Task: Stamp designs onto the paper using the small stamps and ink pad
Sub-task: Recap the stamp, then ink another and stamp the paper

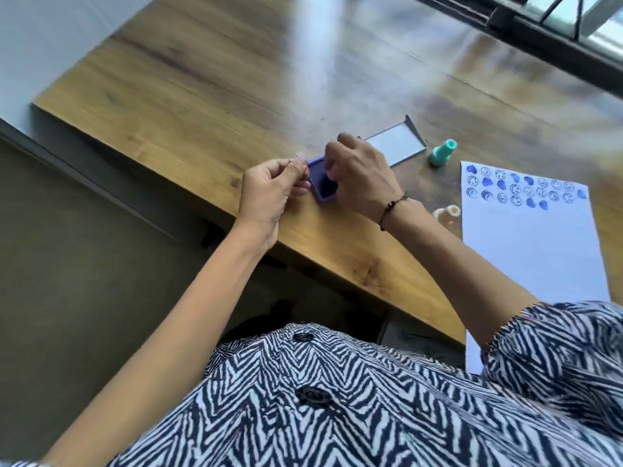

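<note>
A small blue ink pad (322, 187) lies open near the table's front edge, its grey lid (395, 146) folded back behind it. My left hand (274, 188) pinches the pad's left corner. My right hand (362, 178) is bunched over the pad with its fingertips pressed down on the ink; the small stamp it grips is hidden under the fingers. To the right lies the white paper (532, 251), with rows of blue hearts, smileys and spirals along its top. A teal stamp (442, 152) lies beyond the paper's corner, and a beige stamp (447, 213) sits beside its left edge.
The wooden table (209, 96) stretches far back and left, and its front edge runs diagonally just under my wrists. A dark window frame (539, 32) crosses the top right. My zebra-patterned shirt (337, 399) fills the bottom of the view.
</note>
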A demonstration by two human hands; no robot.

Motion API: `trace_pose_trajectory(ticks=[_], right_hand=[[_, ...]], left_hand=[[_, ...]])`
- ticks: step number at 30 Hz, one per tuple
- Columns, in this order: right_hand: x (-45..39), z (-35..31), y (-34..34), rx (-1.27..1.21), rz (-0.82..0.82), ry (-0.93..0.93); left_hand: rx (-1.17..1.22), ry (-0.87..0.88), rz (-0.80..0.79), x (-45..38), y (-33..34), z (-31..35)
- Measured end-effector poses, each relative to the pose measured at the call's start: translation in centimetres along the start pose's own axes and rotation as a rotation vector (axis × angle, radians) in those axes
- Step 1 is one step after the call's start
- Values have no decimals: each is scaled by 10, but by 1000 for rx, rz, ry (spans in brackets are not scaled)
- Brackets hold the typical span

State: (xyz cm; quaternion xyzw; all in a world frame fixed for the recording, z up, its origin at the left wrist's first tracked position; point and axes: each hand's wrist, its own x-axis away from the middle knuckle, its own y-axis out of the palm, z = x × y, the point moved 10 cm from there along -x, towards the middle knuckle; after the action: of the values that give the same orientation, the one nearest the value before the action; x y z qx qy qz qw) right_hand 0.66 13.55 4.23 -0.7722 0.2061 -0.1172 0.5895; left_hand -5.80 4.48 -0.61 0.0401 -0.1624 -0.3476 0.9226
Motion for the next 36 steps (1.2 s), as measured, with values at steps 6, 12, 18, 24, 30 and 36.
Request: trace_pose_trajectory(ticks=[6, 12, 18, 24, 30, 36], right_hand=[[-14, 5, -14, -41, 12, 25], [-10, 16, -8, -112, -35, 106], [-4, 6, 2, -61, -3, 104], [19, 50, -55, -421, 281, 274], [120, 161, -100, -642, 559, 631], [197, 256, -120, -666, 697, 841]], left_hand=[[-21, 28, -21, -2, 7, 6], [-28, -18, -32, -5, 13, -2], [-32, 14, -21, -7, 10, 3], [-70, 83, -114, -11, 51, 16], [-122, 102, -409, 15, 160, 12], [-355, 183, -690, 62, 275, -15]])
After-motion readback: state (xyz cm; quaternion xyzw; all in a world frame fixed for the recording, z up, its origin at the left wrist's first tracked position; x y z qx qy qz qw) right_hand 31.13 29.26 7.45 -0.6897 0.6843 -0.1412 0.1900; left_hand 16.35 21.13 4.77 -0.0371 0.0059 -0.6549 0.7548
